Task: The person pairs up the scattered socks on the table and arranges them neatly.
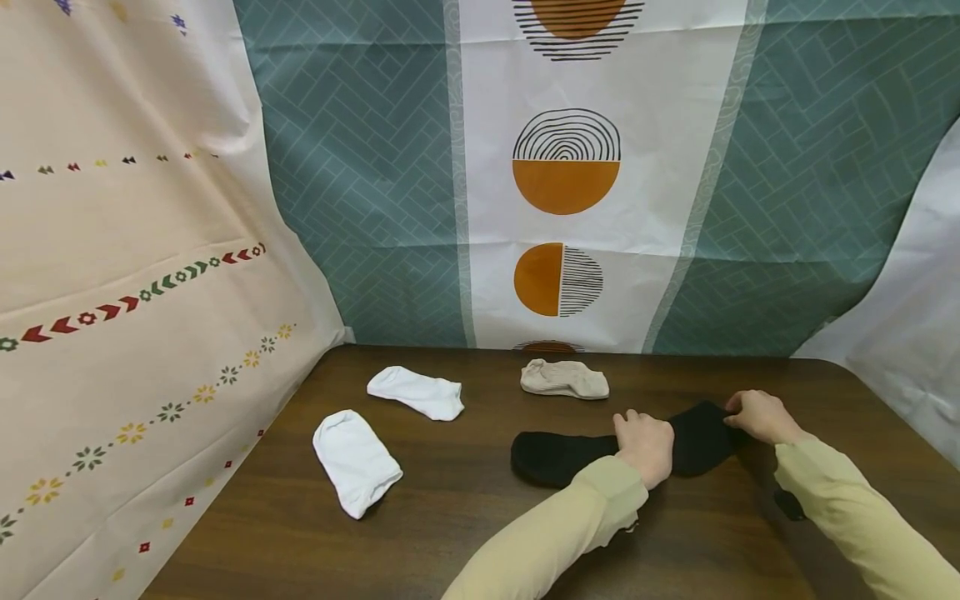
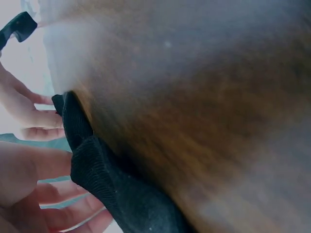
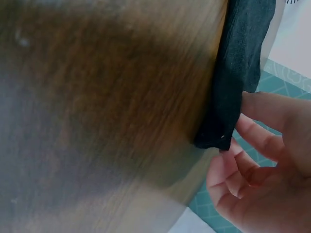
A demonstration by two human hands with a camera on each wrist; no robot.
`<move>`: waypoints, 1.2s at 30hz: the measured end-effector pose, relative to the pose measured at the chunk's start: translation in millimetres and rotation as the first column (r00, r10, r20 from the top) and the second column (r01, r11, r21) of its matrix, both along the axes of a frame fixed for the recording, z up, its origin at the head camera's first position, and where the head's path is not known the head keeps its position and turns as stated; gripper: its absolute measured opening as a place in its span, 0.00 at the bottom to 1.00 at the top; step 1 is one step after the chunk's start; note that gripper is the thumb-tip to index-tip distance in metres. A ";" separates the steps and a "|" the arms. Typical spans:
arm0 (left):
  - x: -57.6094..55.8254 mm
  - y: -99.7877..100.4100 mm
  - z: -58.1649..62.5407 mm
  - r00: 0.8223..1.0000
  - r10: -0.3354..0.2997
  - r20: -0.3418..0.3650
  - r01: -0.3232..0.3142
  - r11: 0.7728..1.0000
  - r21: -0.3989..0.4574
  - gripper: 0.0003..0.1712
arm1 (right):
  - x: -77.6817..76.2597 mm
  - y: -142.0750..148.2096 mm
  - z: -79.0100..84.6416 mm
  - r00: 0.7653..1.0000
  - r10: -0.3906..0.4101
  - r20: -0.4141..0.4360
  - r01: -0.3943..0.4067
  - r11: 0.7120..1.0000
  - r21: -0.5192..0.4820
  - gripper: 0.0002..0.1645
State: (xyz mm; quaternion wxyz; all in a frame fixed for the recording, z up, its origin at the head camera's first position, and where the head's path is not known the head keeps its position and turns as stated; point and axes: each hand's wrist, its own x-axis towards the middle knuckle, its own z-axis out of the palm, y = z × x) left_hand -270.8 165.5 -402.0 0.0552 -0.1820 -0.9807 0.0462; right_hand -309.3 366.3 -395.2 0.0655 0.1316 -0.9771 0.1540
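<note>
A black sock [image 1: 558,457] lies stretched sideways across the brown table, its rounded end to the left. Midway along it, my left hand [image 1: 645,446] pinches a raised fold of the fabric, and the ribbed knit [image 2: 99,165] shows bunched by the thumb in the left wrist view. My right hand [image 1: 761,417] holds the sock's right end by its edge. In the right wrist view, thumb and fingers [image 3: 262,107] meet at that black edge [image 3: 221,131]. The left forearm hides part of the sock.
Two white socks [image 1: 356,462] lie apart at the left of the table [image 1: 465,517]. Behind the black sock is a beige sock [image 1: 564,380], near the table's back edge. Patterned cloth [image 1: 375,208] hangs behind and at both sides. A small dark object [image 1: 789,504] shows beside the right sleeve.
</note>
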 end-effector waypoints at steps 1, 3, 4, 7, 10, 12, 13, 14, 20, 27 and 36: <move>0.0 -0.2 -0.2 1.000 -0.010 -0.008 0.010 1.000 0.007 0.11 | -0.1 0.2 -0.3 1.000 -0.001 -0.002 0.001 1.000 0.001 0.09; -0.4 -0.4 -0.7 0.999 -0.028 -0.023 0.028 0.999 0.018 0.09 | -0.4 0.2 -1.1 1.000 -0.005 -0.006 0.005 1.000 -0.002 0.08; -0.6 -0.4 -1.0 0.999 -0.036 -0.028 0.036 0.999 0.023 0.09 | -0.6 0.3 -1.8 1.000 -0.010 -0.003 0.010 1.000 -0.012 0.07; -0.4 -1.0 -1.7 0.997 -0.060 -0.045 0.061 0.997 0.038 0.08 | -0.8 0.5 -3.2 0.999 -0.026 0.021 0.027 0.998 -0.054 0.07; -0.3 -1.9 -2.3 0.994 -0.085 -0.063 0.089 0.994 0.062 0.07 | -1.1 1.0 -3.1 0.997 -0.041 0.058 0.046 0.995 -0.089 0.08; -0.8 -2.9 -1.9 0.992 -0.104 -0.075 0.111 0.989 0.094 0.05 | -1.1 1.1 -2.3 0.997 -0.046 0.070 0.052 0.994 -0.096 0.08; -1.2 -3.4 -1.3 0.991 -0.112 -0.076 0.120 0.986 0.114 0.05 | -1.0 1.0 -1.7 0.996 -0.047 0.075 0.054 0.994 -0.098 0.09; -1.8 -3.8 -0.7 0.990 -0.118 -0.075 0.127 0.983 0.133 0.04 | -0.8 0.9 -1.1 0.996 -0.047 0.080 0.055 0.993 -0.100 0.09; -5.3 -6.5 2.7 0.988 -0.139 -0.074 0.151 0.967 0.206 0.04 | 1.5 0.0 0.8 0.994 -0.053 0.097 0.063 0.993 -0.101 0.09; -7.7 -8.7 6.0 0.985 -0.144 -0.096 0.163 0.958 0.234 0.04 | 4.1 0.5 2.0 0.993 -0.065 0.098 0.075 0.992 -0.102 0.07; -12.4 -13.1 7.4 0.983 -0.116 -0.140 0.148 0.956 0.251 0.05 | 2.6 5.5 2.4 0.996 -0.034 0.080 0.043 0.993 -0.114 0.08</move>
